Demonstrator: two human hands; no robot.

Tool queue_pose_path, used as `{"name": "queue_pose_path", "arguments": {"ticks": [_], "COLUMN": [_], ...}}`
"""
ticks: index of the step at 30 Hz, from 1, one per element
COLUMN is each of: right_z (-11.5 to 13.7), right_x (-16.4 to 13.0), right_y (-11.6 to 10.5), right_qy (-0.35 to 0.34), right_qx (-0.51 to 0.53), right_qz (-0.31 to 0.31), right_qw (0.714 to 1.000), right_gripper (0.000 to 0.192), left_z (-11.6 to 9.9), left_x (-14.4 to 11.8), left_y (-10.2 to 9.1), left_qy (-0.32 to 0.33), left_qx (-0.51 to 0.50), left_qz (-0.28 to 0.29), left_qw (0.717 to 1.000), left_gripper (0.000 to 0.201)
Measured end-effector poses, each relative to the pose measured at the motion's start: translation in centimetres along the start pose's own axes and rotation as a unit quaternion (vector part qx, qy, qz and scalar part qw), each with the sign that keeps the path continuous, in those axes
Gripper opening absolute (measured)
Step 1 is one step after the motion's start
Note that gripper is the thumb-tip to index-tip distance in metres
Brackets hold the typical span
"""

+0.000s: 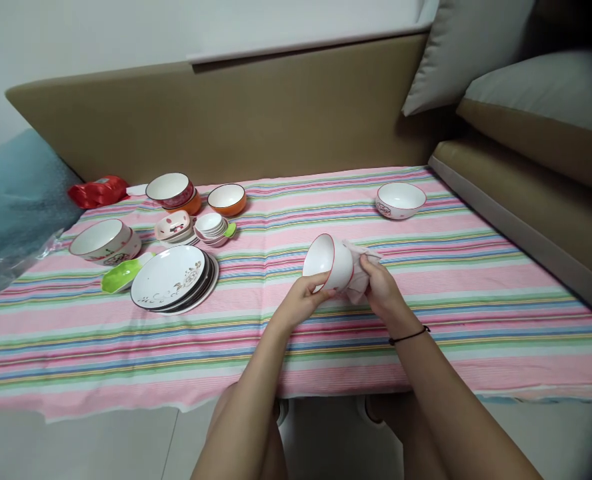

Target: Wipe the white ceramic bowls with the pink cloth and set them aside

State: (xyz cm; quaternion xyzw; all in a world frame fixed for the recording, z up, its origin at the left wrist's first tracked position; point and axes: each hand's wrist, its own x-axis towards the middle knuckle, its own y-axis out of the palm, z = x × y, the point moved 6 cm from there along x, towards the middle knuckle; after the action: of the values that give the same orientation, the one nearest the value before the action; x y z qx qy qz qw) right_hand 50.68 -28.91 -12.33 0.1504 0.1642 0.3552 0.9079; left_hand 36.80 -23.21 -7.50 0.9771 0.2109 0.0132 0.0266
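Tilted on its side above the striped cloth, a white bowl with a red rim (340,264) has its mouth turned to the left. My left hand (303,299) grips the bowl's near rim, thumb and fingers closed on it. A pale pinkish cloth (359,273) is bunched in my right hand (382,288) and pressed against the outside base of the bowl. Part of the cloth sticks out above my fingers. Farther back on the right, another white bowl with a red rim (401,201) stands upright, apart from both hands.
To the left stand a plate stack (171,279), a green leaf-shaped dish (121,275), stacked white bowls (105,241), small dishes (211,227), red and orange bowls (170,192) and an orange bowl (227,200). A brown backrest (276,113) borders the striped cloth (256,333); cushions (541,113) are at right.
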Motion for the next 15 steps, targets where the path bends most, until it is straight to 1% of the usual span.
{"name": "queue_pose_path", "arguments": {"ticks": [2, 4, 9, 12, 15], "right_z": [-0.2, -0.3, 0.3, 0.2, -0.1], "right_x": [0.1, 0.2, 0.1, 0.0, -0.1], "right_y": [-0.3, -0.5, -0.6, -0.7, -0.6], "right_qy": [0.011, 0.02, 0.021, 0.051, 0.083], "right_qx": [0.014, 0.018, 0.029, 0.039, 0.042], "right_qz": [-0.002, -0.012, -0.014, -0.014, 0.012], "right_qw": [1.0, 1.0, 0.999, 0.998, 0.996], "right_gripper": [0.03, 0.027, 0.022, 0.021, 0.022], "left_z": [0.0, 0.3, 1.2, 1.5, 1.6], "left_x": [0.1, 0.3, 0.6, 0.6, 0.6], "left_y": [0.0, 0.0, -0.8, -1.4, -1.9], "left_qy": [0.006, 0.009, 0.009, 0.015, 0.015], "left_qx": [0.006, -0.008, -0.049, -0.056, -0.044], "left_qz": [0.004, 0.0, -0.047, -0.063, -0.071], "left_qw": [1.0, 1.0, 0.998, 0.996, 0.996], "left_gripper": [0.037, 0.035, 0.028, 0.027, 0.026]}}
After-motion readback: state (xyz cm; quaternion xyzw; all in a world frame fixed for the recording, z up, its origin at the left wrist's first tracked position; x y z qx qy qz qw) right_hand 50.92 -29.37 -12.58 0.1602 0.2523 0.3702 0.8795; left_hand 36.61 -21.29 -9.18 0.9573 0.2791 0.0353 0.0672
